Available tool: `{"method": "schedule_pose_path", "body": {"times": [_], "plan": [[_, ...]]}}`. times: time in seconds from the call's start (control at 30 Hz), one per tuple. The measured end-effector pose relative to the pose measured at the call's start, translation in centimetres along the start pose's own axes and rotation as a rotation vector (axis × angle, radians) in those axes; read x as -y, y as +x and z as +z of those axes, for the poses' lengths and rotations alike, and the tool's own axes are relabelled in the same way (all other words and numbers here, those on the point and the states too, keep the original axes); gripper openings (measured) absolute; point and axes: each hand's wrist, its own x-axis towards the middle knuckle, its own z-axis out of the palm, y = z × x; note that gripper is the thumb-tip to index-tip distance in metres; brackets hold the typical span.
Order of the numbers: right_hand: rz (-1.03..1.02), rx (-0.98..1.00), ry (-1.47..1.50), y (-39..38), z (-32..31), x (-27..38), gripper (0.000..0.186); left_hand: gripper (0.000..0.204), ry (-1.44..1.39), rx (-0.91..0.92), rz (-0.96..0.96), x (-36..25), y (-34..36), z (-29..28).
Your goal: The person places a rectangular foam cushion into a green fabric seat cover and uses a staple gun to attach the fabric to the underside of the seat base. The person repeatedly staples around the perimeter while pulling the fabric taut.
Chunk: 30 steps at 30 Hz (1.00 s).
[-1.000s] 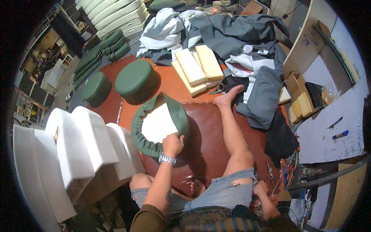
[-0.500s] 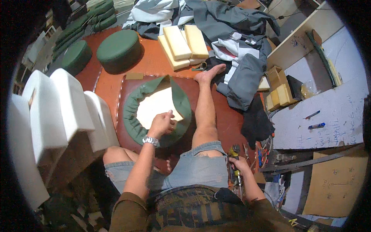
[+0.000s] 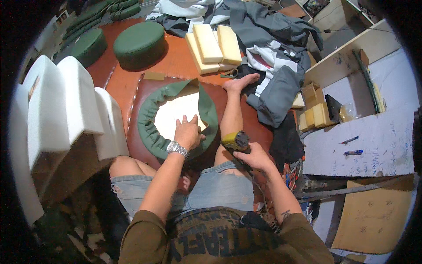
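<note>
A round seat cushion lies upside down in front of me, its dark green cover gathered in pleats around a pale wooden base. On the right side a flap of the cover stands up off the wood. My left hand, with a metal watch at the wrist, rests on the base near that flap, fingers spread. In my right hand is a yellow and dark grey staple gun, held above my right knee beside the cushion. A cord or hose hangs below it.
Two finished green round cushions stand beyond. Yellow foam blocks are stacked next to grey fabric. White curved foam-like pieces rise at left. Pens lie on a white board at right, above a cardboard sheet.
My right hand has lifted the staple gun from beside my right thigh toward the cushion. My left hand has gone from curled fingers at the flap to spread fingers on the wood.
</note>
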Motion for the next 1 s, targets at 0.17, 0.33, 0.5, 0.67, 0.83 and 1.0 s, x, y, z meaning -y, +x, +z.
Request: {"method": "schedule_pose_path", "body": {"times": [0.17, 0.33, 0.5, 0.67, 0.83, 1.0], "plan": [[0.009, 0.067, -0.096, 2.5, 1.4, 3.0, 0.044, 0.047, -0.092, 0.007, -0.059, 1.3, 1.0, 1.2], [0.044, 0.025, -0.204, 4.6, 2.9, 4.5, 0.042, 0.062, -0.089, -0.043, -0.025, 1.5, 1.4, 1.5], [0.135, 0.061, -0.269, 5.3, 4.3, 4.3, 0.051, 0.062, -0.097, -0.026, -0.077, 1.2, 1.2, 1.1], [0.013, -0.03, -0.176, 4.2, 4.6, 4.1, 0.045, 0.053, -0.451, 0.031, -0.115, 3.4, -0.5, -0.3], [-0.002, -0.064, -0.095, 4.1, 4.8, 4.6, 0.044, 0.043, -0.238, 0.057, -0.011, 3.5, -2.6, 0.5], [0.063, 0.033, 0.027, 4.2, 4.8, 5.0, 0.034, 0.031, -0.116, -0.083, -0.001, 3.1, -2.4, 2.0]]}}
